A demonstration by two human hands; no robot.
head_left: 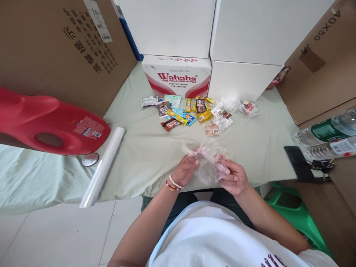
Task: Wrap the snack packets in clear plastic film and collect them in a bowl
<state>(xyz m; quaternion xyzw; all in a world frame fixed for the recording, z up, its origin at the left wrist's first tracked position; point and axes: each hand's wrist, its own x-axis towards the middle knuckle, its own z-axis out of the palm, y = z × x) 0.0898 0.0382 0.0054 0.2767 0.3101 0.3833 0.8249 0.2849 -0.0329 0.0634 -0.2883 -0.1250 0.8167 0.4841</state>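
Between my two hands, over the near edge of the table, a clear plastic bag (pixel 207 163) is stretched out, crumpled and see-through. My left hand (pixel 187 167) pinches its left side, with a beaded bracelet on the wrist. On the other side my right hand (pixel 233 176) grips the bag with closed fingers; a small pinkish piece shows under the plastic there, its kind unclear. Beyond the hands lie several wrapped snacks (pixel 178 116), a dark cocoa packet (pixel 200 105), a yellow packet (pixel 204 116) and more clear bags (pixel 222 120) with small packets in them.
A white Wahaha carton (pixel 178 89) stands behind the snacks. At the left are a red jug (pixel 63 126), a roll of clear film (pixel 102 167) and a round badge (pixel 90 159). Water bottles (pixel 330 129) and a black phone-like object (pixel 297 163) lie right, above a green stool (pixel 294 211).
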